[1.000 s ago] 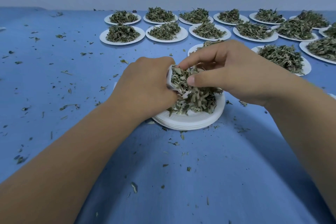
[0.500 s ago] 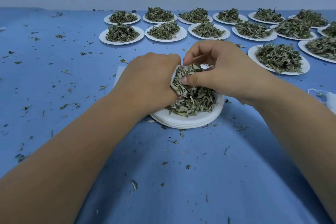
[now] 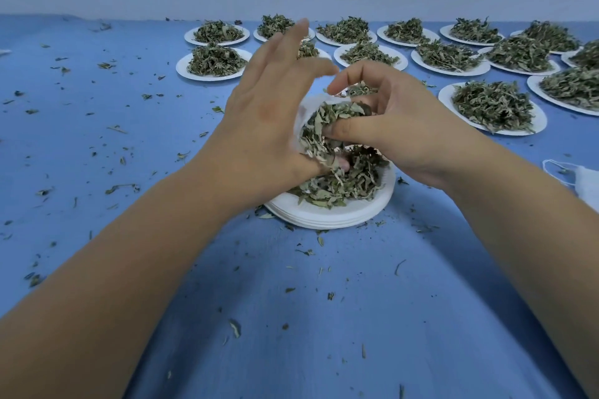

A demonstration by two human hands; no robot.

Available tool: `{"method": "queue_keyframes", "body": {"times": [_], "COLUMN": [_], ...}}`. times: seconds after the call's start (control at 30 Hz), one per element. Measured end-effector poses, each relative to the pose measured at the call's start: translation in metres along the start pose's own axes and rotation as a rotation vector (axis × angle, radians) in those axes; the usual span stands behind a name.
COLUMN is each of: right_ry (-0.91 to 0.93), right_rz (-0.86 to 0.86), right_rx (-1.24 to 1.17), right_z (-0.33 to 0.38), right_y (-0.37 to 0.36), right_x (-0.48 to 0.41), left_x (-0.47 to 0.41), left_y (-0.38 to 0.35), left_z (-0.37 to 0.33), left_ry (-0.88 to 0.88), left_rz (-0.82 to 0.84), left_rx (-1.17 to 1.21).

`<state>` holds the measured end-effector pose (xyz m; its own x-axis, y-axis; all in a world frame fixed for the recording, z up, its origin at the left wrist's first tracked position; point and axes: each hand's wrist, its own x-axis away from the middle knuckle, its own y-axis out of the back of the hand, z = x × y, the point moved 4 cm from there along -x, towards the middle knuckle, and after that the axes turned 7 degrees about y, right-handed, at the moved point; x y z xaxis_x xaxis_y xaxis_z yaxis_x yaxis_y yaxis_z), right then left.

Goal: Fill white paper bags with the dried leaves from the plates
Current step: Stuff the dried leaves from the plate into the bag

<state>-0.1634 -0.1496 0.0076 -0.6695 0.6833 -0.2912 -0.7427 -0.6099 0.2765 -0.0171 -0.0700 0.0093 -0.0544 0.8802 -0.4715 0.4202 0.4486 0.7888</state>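
A small white paper bag (image 3: 303,113) stands open-mouthed over a stack of white plates (image 3: 334,215) near the middle of the blue table. My left hand (image 3: 259,126) holds the bag by thumb and forefinger, its other fingers raised straight. Pinching a clump of dried leaves (image 3: 319,126), my right hand (image 3: 398,129) presses it into the bag's mouth. A low heap of leaves (image 3: 343,185) lies on the top plate below both hands.
Several white plates heaped with dried leaves stand in rows at the back (image 3: 214,60) and to the right (image 3: 492,105). A white pouch with a string (image 3: 583,181) lies at the right edge. Loose leaf bits (image 3: 120,186) litter the blue cloth.
My left hand's fingers have lifted and straightened, and the bag has tilted up so its mouth shows. My right hand has pushed more leaves into it.
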Motion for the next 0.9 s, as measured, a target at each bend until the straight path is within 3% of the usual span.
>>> {"method": "queue_keyframes", "body": {"times": [0.17,0.57,0.9], "right_ry": [0.0,0.065,0.155], "right_rz": [-0.046,-0.072,-0.257], "right_rx": [0.11,0.218,0.483], "right_z": [-0.002,-0.01,-0.001], "right_y": [0.0,0.004,-0.009], "right_x": [-0.001,-0.003,0.0], "left_x": [0.009,0.011,0.01], "left_y": [0.007,0.008,0.003], "left_z": [0.011,0.017,0.009], "left_ry": [0.112,0.241,0.347], "left_rz": [0.105,0.061,-0.147], "left_rx": [0.083,0.408,0.44]}}
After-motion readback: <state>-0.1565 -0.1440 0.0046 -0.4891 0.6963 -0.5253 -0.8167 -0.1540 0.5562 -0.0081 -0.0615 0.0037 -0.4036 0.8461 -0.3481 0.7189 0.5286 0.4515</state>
